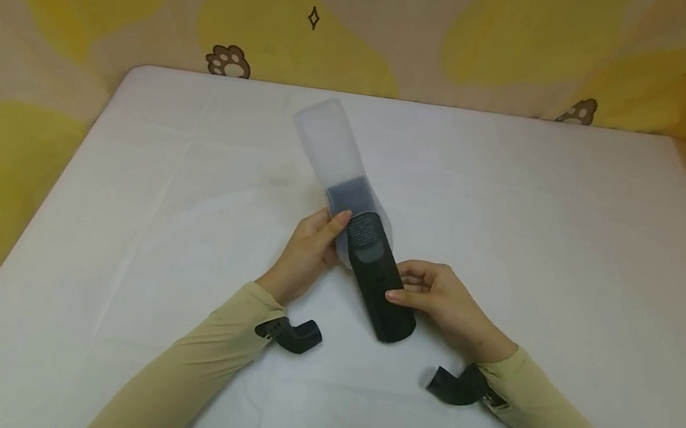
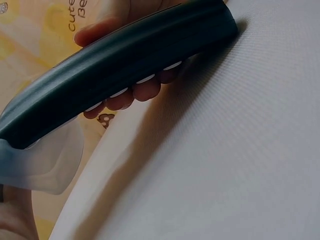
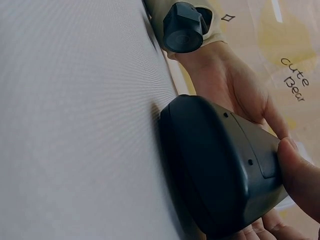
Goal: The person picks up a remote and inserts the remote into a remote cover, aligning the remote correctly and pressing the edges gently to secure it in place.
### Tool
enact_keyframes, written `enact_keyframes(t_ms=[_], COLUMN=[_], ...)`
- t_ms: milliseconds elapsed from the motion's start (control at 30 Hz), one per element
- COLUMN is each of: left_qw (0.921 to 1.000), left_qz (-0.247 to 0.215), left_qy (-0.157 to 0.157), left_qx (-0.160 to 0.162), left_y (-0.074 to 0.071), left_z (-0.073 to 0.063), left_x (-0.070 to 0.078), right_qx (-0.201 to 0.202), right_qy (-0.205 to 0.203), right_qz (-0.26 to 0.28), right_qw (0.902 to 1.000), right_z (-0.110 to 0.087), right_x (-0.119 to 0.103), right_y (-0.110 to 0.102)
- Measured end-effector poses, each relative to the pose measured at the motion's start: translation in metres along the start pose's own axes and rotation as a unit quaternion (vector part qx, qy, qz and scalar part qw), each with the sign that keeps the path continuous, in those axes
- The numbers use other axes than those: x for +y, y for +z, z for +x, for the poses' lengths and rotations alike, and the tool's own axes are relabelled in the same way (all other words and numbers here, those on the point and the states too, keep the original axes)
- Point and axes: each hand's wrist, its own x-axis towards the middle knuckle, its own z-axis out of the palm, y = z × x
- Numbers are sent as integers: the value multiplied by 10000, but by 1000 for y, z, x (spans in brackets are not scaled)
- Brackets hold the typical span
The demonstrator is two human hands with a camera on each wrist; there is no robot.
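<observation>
A long black device (image 1: 382,277) with rounded ends and a ribbed patch is tilted between both hands. In the left wrist view its curved side shows, with its lower end close over the table. At its upper end is a clear, frosted plastic piece (image 1: 329,138), long and flat, with a blue-grey section (image 1: 352,197) next to the device. My left hand (image 1: 306,249) grips this joint, thumb on top near the ribbed patch. My right hand (image 1: 445,303) holds the device's lower half, thumb on its face and fingers curled under its far side, as the left wrist view shows.
A white-covered table (image 1: 544,219) lies under both hands. Behind it hangs a yellow and cream patterned cloth (image 1: 406,27), which continues at the sides. Black wrist cameras (image 1: 299,336) stick out from both sleeves, low over the table.
</observation>
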Motion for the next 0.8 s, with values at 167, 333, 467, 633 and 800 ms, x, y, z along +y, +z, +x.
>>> enact_keyframes(t_ms=[167, 333, 467, 633, 800], left_qw=[10000, 10000, 9999, 9996, 9989], left_qz=[29, 12, 19, 227, 433], left_qy=[8, -73, -135, -153, -134], left_qx=[-30, 5, 50, 108, 156], left_y=[-2, -1, 1, 2, 0], left_z=[1, 1, 0, 0, 0], left_x=[-1, 0, 1, 1, 0], right_qx=[9, 19, 25, 47, 62], right_qy=[-37, -31, -27, -37, -40], right_qz=[59, 83, 103, 106, 113], right_qw=[10000, 10000, 9999, 9999, 9999], right_z=[1, 1, 1, 1, 1], right_x=[0, 0, 0, 0, 1], right_y=[0, 1, 1, 1, 1])
